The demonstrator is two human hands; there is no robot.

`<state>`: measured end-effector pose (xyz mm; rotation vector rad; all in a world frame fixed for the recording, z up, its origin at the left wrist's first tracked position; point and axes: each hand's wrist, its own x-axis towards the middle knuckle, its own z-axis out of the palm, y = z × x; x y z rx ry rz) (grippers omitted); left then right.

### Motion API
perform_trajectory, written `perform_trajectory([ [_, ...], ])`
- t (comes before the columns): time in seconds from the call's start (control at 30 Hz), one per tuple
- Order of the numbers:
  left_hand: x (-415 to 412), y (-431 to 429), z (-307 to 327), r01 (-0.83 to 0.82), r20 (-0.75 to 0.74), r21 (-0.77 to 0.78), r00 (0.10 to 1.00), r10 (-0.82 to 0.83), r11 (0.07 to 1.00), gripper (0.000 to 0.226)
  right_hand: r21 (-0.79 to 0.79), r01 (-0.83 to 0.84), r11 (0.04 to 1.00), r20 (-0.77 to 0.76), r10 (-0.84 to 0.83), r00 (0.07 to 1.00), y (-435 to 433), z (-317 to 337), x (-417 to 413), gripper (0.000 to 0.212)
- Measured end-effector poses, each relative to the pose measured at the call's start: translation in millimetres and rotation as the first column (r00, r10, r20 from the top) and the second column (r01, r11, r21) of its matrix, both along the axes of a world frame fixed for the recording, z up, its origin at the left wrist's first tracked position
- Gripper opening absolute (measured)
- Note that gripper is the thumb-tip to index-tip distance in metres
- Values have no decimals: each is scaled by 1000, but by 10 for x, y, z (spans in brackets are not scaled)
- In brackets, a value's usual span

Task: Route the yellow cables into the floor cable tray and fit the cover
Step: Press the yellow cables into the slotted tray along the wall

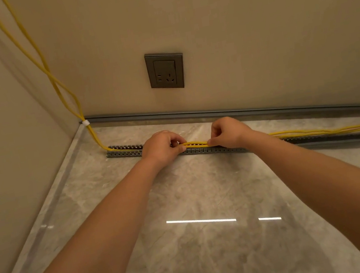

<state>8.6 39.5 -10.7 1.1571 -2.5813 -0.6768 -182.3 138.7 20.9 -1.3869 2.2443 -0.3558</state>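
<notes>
Both of your forearms reach out over the glossy marble floor (pixel 208 202) toward the far wall, and your hands sit close together over the middle of the slotted grey cable tray (pixel 214 149), which runs along the floor just in front of the skirting. Your left hand (pixel 161 148) pinches the bundle of yellow cables (pixel 195 143) between thumb and fingers; your right hand (pixel 227 133) pinches the same bundle a little further along, so both are clamped on the cables with a short raised hump of cable between them.

Toward the left corner the cables already lie down inside the tray, then climb out of its end, pass a white tie (pixel 85 122) at the corner and run up the wall. To your right they ride loosely above the tray rim, not yet seated, and trail off toward the right edge of the floor. No cover is clearly in view.

Judge the bundle as light and springy: the strands look thin, bend easily, yet will want to lift back out of the channel once released. Keep your grip on the bundle as a whole, not single strands, and press down between the tray's walls in short stretches. The slotted fingers of the tray look thin and could flex or catch a strand, so guide the cables in from above rather than dragging them sideways across the slots. The jacket seems smooth, so a firm pinch helps
</notes>
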Motion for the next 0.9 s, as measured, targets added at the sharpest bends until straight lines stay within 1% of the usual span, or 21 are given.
perform_trajectory([
  [0.13,-20,36,38,2,15,-10,1000,-2,1000,18,18,48,999,-35,-47,998,-11,-36,37,29],
  [0.27,-197,183,57,91,12,9,996,-91,996,27,13,90,996,-70,-89,994,-6,-89,87,27],
  [0.33,-347,279,40,117,11,-3,993,-117,993,27,-2,97,995,-16,-97,995,1,-112,75,26],
  [0.47,-521,391,-35,83,-19,-73,996,-84,994,23,-26,68,997,82,-66,994,29,-104,6,24],
  [0.53,-528,408,-63,57,-41,-58,997,-59,997,22,-1,66,998,178,-65,982,35,-82,-25,19],
  [0.63,-552,411,-44,31,-52,-19,998,-32,999,18,20,121,992,282,-122,952,44,-51,-70,12],
  [0.77,-584,459,-43,11,-51,-36,999,-13,999,14,0,180,984,339,-169,925,48,-66,-58,13],
  [0.9,-640,537,-77,-39,-43,-54,998,37,998,18,-26,208,978,395,-181,901,69,-89,-67,15],
])
